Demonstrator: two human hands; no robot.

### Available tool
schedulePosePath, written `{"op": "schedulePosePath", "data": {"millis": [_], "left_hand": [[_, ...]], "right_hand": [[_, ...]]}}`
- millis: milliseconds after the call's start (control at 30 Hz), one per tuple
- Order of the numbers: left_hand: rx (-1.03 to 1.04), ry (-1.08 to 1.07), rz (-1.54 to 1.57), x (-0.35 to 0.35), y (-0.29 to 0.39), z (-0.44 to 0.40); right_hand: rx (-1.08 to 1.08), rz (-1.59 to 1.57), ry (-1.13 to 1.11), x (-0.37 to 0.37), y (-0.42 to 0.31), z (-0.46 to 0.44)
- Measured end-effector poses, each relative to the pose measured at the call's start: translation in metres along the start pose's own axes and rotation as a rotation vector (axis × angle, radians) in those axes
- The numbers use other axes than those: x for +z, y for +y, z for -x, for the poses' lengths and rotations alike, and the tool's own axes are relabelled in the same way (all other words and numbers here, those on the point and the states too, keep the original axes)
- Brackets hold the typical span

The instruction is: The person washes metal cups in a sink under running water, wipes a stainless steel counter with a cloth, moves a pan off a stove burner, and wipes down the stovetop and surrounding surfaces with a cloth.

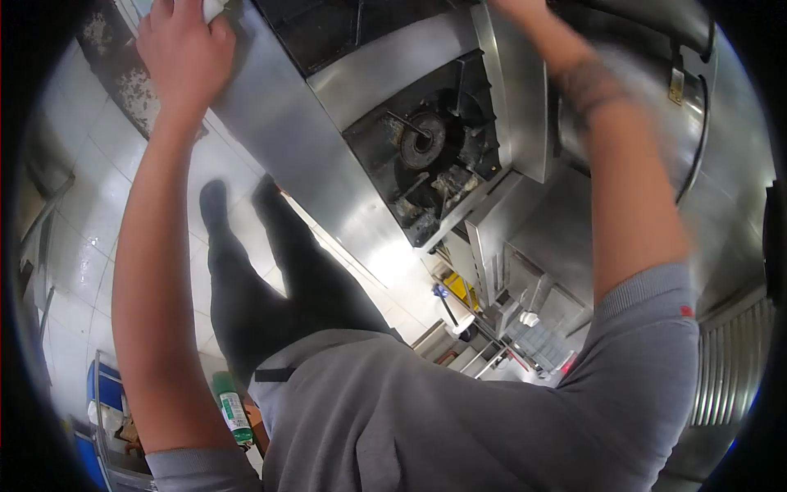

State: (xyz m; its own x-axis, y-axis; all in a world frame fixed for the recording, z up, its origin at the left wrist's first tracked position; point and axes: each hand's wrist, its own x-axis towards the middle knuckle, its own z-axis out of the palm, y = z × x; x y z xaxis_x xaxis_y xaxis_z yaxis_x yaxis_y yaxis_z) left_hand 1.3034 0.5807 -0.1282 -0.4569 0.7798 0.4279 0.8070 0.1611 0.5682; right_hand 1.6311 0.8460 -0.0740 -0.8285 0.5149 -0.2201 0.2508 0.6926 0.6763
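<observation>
My left hand (187, 57) is at the top left, above the steel front ledge (283, 98) of the stove. Its fingers are bent round something pale (215, 8) that shows only in part beside the thumb; I cannot make out its kind. At the upper edge, my right hand (520, 6) is mostly cut off by the frame, with its fingers out of sight. That arm is blurred and reaches over the far side of the stove. Below and between the arms lies a gas burner (420, 143) with a dark, dirty grate.
A large steel pot (648, 115) stands right of the stove, behind an upright steel panel (520, 90). Beneath my left forearm is a white tiled floor (86, 246). A green-labelled bottle (234, 410) is low on the left. Racks and a yellow object (461, 290) lie beyond the stove's corner.
</observation>
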Motion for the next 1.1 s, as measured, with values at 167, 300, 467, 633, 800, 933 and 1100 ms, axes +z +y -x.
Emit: {"op": "schedulePosePath", "data": {"millis": [167, 300, 467, 633, 800, 933, 1100], "left_hand": [[0.045, -0.034, -0.071, 0.020, -0.039, 0.004], [0.072, -0.012, -0.050, 0.021, -0.041, 0.003], [0.094, -0.036, -0.012, 0.017, -0.041, -0.002], [0.196, -0.193, 0.139, 0.015, -0.064, -0.017], [0.309, -0.400, 0.176, -0.087, -0.133, 0.036], [-0.085, -0.904, -0.010, -0.181, -0.293, 0.199], [-0.116, -1.350, -0.082, -0.401, -0.396, 0.359]], "right_hand": [[-0.070, -0.257, -0.564, -0.015, -0.059, 0.295], [-0.122, -0.274, -0.776, -0.057, -0.086, 0.425], [0.818, -0.575, -0.818, -0.102, -0.139, 0.478], [1.798, -1.436, -0.319, -0.176, -0.231, 0.545], [1.757, -1.190, -0.003, -0.272, -0.378, 0.495], [1.307, -1.204, 0.031, -0.310, -0.420, 0.327], [0.964, -0.917, 0.063, -0.279, -0.430, 0.175]]}}
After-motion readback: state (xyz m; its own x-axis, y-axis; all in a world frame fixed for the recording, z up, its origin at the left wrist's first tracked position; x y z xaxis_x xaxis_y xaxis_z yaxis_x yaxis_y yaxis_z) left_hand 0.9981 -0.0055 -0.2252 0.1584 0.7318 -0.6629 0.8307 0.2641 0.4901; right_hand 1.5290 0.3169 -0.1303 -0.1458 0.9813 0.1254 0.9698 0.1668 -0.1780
